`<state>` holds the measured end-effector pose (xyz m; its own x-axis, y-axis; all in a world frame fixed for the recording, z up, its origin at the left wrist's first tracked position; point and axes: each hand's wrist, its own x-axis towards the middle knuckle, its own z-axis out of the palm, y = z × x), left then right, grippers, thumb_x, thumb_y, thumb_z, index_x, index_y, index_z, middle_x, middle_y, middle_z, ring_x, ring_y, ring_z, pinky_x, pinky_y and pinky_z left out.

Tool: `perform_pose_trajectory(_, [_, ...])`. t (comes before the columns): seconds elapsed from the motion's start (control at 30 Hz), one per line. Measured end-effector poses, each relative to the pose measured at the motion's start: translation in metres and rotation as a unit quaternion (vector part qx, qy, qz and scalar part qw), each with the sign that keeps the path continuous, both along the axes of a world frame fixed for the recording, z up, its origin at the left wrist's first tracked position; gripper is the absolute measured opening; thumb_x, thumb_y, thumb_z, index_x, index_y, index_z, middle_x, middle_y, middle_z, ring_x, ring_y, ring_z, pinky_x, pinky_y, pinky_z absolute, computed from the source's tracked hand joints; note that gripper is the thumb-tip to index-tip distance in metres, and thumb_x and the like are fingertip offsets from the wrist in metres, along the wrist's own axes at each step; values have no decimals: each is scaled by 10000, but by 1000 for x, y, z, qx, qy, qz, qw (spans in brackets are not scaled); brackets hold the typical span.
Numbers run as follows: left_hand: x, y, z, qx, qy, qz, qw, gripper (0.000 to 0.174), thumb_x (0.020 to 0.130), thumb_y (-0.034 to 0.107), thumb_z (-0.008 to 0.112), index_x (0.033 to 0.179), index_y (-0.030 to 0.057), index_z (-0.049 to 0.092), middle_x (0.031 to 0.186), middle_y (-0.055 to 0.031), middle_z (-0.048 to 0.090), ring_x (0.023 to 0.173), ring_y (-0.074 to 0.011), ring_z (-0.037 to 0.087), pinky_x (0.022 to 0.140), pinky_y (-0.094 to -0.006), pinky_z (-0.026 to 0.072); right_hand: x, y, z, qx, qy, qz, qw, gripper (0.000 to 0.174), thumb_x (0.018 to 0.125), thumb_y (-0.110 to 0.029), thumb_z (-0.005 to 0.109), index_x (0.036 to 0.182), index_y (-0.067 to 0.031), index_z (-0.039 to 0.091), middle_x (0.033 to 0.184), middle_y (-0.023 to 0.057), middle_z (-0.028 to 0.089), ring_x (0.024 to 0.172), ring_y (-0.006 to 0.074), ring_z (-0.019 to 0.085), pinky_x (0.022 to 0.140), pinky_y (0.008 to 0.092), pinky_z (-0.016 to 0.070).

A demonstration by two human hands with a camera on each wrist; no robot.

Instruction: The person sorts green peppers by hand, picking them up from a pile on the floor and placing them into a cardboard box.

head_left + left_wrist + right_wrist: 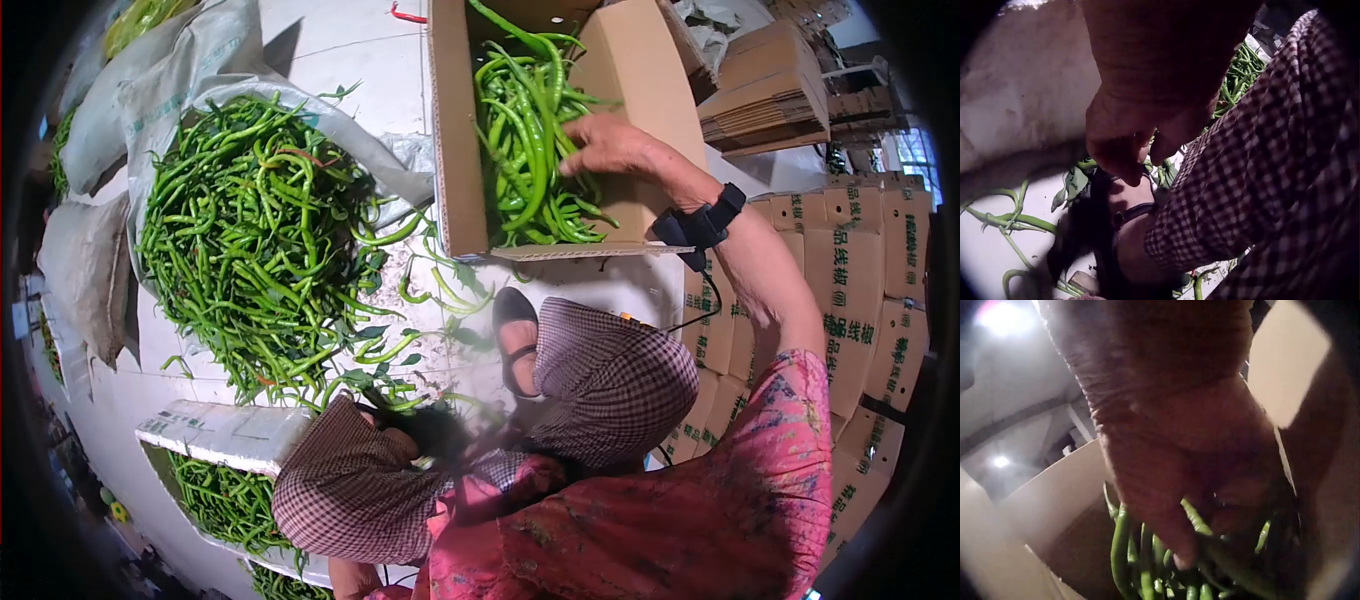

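Observation:
In the head view, my right hand (605, 145) reaches over the right side of the cardboard box (462, 150), thumb and fingers apart at the heap of long green chili peppers (540, 130). The right wrist view has this hand (1179, 456) with its fingertips down among green chili peppers (1121, 550), palm side partly in shadow. My left hand (1147, 131) hangs loosely curled above a sandalled foot (1132, 237), beside the checkered trouser leg, with nothing seen in its fingers. In the head view that hand is hidden behind the knee and only its forearm (352, 578) shows.
A large pile of green chili peppers (260, 240) spills from a white sack (220, 70) onto the floor, left of the box. A white foam box (225, 430) of peppers stands lower left. Stacked printed cartons (850, 300) line the right; flattened cardboard (765, 85) lies at upper right.

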<state>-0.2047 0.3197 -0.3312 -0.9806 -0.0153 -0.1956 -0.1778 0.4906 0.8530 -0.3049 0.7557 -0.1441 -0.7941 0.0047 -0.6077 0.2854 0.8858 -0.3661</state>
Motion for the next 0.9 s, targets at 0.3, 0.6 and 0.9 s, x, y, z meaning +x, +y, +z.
perform_pose_trajectory(0.3, [98, -90, 27, -179, -12, 92, 979, 328, 815, 77, 584, 1126, -16, 538, 1017, -162, 592, 945, -271, 574, 820, -379, 478, 36, -2, 11, -202, -3, -215, 955, 520, 802, -364, 686, 1133, 25, 588, 932, 91, 649, 708, 121, 564, 541, 282, 435])
perform_pose_trajectory(0.6, [137, -134, 20, -279, -8, 74, 957, 338, 804, 63, 579, 1128, -21, 536, 1022, -168, 587, 953, -279, 569, 825, -384, 474, 94, -115, 143, -34, 191, -96, 976, 449, 846, -363, 599, 1144, -28, 609, 883, 10, 626, 650, 78, 488, 531, 220, 345])
perform_pose_trajectory(0.9, [138, -147, -31, -309, 14, 7, 951, 348, 793, 49, 574, 1130, -26, 533, 1027, -175, 582, 962, -286, 564, 830, -389, 470, 99, -232, -3, -170, -14, 280, 945, 200, 806, -147, 596, 861, 44, 577, 751, 197, 603, 731, 379, 602, 660, 433, 460])
